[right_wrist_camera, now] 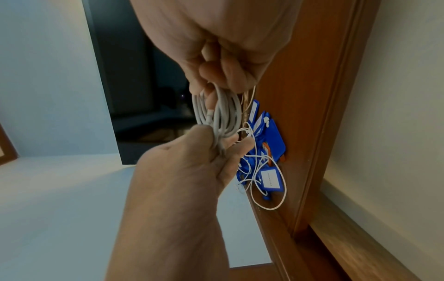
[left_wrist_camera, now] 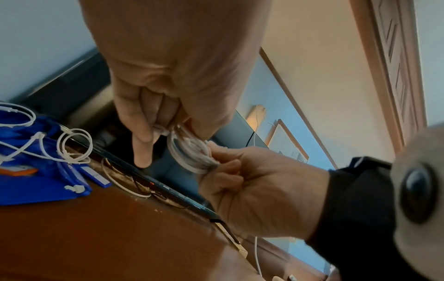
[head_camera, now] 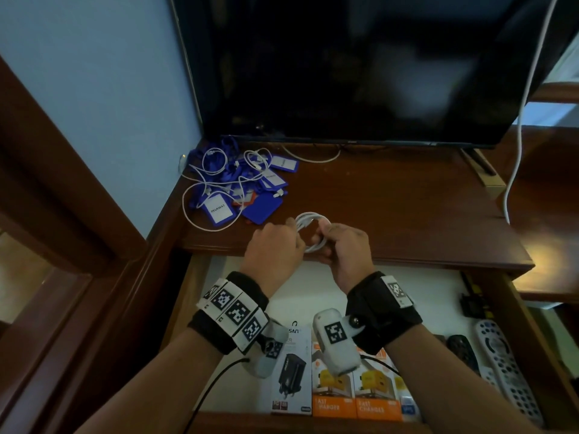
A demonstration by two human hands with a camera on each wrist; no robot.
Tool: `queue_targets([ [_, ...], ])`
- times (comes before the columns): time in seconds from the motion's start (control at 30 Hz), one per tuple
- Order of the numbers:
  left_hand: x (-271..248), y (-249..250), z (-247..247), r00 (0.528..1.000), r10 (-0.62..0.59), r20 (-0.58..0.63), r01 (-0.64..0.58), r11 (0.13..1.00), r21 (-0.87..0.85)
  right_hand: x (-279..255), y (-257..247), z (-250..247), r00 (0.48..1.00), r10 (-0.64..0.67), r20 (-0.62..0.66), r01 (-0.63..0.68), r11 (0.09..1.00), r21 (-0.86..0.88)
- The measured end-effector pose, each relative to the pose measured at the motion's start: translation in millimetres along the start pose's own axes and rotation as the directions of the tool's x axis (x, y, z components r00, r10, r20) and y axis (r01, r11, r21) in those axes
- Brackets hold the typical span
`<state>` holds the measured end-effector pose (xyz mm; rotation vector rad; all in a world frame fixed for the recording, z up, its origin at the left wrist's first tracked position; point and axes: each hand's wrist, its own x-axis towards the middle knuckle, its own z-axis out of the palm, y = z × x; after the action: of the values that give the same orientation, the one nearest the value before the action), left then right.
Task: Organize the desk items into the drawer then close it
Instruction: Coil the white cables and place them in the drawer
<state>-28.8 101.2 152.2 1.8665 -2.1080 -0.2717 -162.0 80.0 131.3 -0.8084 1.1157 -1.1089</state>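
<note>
A coiled white cable (head_camera: 308, 228) (left_wrist_camera: 190, 154) (right_wrist_camera: 221, 114) hangs between both hands above the desk's front edge. My left hand (head_camera: 275, 245) (right_wrist_camera: 204, 150) pinches one side of the coil. My right hand (head_camera: 341, 242) (left_wrist_camera: 230, 167) grips the other side with curled fingers. A heap of blue ID card holders (head_camera: 244, 189) (left_wrist_camera: 36, 171) (right_wrist_camera: 266, 152) tangled with loose white cables (head_camera: 206, 186) lies at the desk's back left. The open drawer (head_camera: 313, 289) lies below my wrists.
The drawer holds charger boxes (head_camera: 332, 389) at the front and remote controls (head_camera: 501, 364) at the right. A dark TV screen (head_camera: 360, 67) stands at the back of the wooden desk (head_camera: 391, 198). A white cord (head_camera: 517, 145) hangs down on the right.
</note>
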Motion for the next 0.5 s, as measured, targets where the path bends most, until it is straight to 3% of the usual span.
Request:
queue_targets([
  [0.23, -1, 11, -4, 0.999, 0.039, 0.027, -0.039, 0.999, 0.008, 5, 1, 0, 0.993, 0.085, -0.077, -0.078, 0.993, 0.089],
  [0.37, -5, 8, 1, 1.0, 0.013, -0.022, -0.014, 0.999, -0.048, 8, -4, -3, 0.986, 0.094, -0.14, -0.079, 0.991, 0.11],
  [0.5, -5, 1, 9, 0.997, 0.0, -0.073, -0.008, 0.993, -0.117, 10, -6, -6, 0.987, 0.105, -0.124, -0.092, 0.99, 0.108],
])
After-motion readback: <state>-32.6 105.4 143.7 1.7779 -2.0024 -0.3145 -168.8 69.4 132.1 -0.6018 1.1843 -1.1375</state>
